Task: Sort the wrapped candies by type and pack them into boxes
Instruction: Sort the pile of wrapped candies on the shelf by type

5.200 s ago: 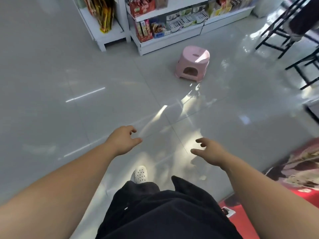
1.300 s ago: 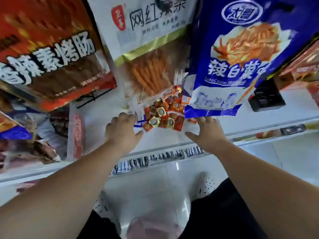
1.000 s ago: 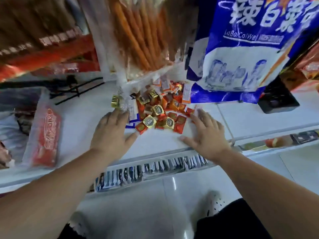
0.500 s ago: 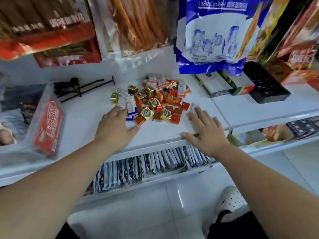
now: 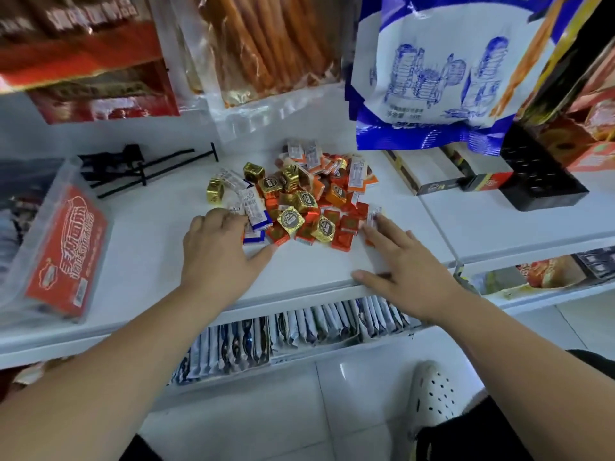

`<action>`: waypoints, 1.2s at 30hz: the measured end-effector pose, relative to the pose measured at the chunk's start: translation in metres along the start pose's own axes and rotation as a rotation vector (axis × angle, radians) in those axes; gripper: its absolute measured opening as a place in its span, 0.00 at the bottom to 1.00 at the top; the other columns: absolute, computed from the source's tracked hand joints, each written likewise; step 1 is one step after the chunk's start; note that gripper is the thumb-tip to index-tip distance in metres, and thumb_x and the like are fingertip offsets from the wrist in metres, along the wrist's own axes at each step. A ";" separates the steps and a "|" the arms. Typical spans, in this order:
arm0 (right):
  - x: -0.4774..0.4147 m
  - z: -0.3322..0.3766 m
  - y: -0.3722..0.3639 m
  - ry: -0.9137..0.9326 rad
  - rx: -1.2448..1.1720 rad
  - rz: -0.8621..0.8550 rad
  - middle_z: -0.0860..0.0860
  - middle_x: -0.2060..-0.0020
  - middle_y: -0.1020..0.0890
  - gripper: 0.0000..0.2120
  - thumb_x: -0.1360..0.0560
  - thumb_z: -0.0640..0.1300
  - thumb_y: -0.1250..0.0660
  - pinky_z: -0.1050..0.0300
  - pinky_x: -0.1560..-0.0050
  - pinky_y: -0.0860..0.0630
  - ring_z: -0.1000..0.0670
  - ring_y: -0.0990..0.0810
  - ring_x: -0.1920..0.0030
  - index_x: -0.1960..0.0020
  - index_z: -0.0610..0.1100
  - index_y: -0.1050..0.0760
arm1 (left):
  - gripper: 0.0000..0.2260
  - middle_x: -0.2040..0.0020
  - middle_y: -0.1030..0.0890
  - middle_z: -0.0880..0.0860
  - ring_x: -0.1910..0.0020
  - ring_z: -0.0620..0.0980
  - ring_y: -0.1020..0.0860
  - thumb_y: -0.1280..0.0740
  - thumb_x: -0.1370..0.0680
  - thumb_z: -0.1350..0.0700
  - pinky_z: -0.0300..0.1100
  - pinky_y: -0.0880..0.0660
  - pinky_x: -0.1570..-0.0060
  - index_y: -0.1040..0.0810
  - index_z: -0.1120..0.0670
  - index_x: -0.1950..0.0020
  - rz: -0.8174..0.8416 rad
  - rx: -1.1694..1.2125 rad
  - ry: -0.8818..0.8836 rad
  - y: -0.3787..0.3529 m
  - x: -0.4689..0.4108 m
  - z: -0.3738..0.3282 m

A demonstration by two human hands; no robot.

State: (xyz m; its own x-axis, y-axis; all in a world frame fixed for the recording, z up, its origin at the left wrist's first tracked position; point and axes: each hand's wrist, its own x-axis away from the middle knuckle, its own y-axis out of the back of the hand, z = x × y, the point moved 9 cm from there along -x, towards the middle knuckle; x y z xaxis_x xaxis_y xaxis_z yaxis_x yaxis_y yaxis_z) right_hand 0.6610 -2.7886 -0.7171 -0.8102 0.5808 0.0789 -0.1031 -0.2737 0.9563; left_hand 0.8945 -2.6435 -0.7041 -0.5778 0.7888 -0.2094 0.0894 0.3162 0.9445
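A heap of wrapped candies (image 5: 299, 197) lies on the white shelf (image 5: 149, 254): gold foil cubes, red and orange squares, and white-and-blue flat packets. My left hand (image 5: 223, 251) rests flat at the heap's left edge, fingertips touching a white-and-blue packet (image 5: 254, 211). On the heap's right side, my right hand (image 5: 402, 264) lies flat with straight fingers, its fingertips touching a small white-labelled candy (image 5: 374, 212). Neither hand holds anything. Open boxes (image 5: 432, 174) and a black tray insert (image 5: 539, 181) stand at the right of the shelf.
Large snack bags (image 5: 432, 68) hang low over the back of the shelf. A clear packet with a red label (image 5: 63, 257) leans at the left. Black metal hooks (image 5: 143, 168) lie behind it. Below the shelf edge runs a row of sachets (image 5: 299, 331).
The view has shifted from the shop floor to the shelf. Over the last second both hands settled flat on either side of the candy heap and the camera tilted down slightly.
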 end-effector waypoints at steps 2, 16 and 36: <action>0.001 -0.002 0.002 0.014 -0.030 0.021 0.48 0.20 0.47 0.45 0.28 0.73 0.44 0.45 0.23 0.45 0.50 0.48 0.21 0.20 0.50 0.49 | 0.25 0.42 0.24 0.55 0.43 0.59 0.30 0.33 0.29 0.36 0.50 0.30 0.43 0.21 0.52 0.40 0.005 0.064 0.021 0.000 0.007 -0.001; -0.014 -0.006 0.019 0.005 -0.038 0.070 0.51 0.24 0.38 0.32 0.28 0.65 0.33 0.47 0.28 0.36 0.44 0.36 0.28 0.27 0.56 0.33 | 0.26 0.23 0.38 0.51 0.32 0.59 0.37 0.39 0.23 0.36 0.50 0.36 0.32 0.39 0.36 0.25 0.223 -0.063 0.057 -0.003 0.010 -0.013; -0.022 -0.034 0.040 -0.154 -0.169 -0.366 0.47 0.50 0.21 0.10 0.31 0.38 0.25 0.59 0.50 0.28 0.45 0.20 0.53 0.50 0.44 0.17 | 0.09 0.52 0.22 0.53 0.51 0.56 0.26 0.27 0.30 0.55 0.50 0.25 0.54 0.23 0.54 0.52 0.050 0.197 -0.058 0.016 0.014 -0.008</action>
State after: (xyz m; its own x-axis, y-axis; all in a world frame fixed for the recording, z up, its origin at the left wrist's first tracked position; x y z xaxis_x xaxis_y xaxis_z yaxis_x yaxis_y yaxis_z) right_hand 0.6551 -2.8378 -0.6905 -0.6087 0.7669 -0.2034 -0.4711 -0.1430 0.8704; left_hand 0.8815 -2.6314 -0.6903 -0.5219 0.8331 -0.1831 0.2767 0.3684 0.8875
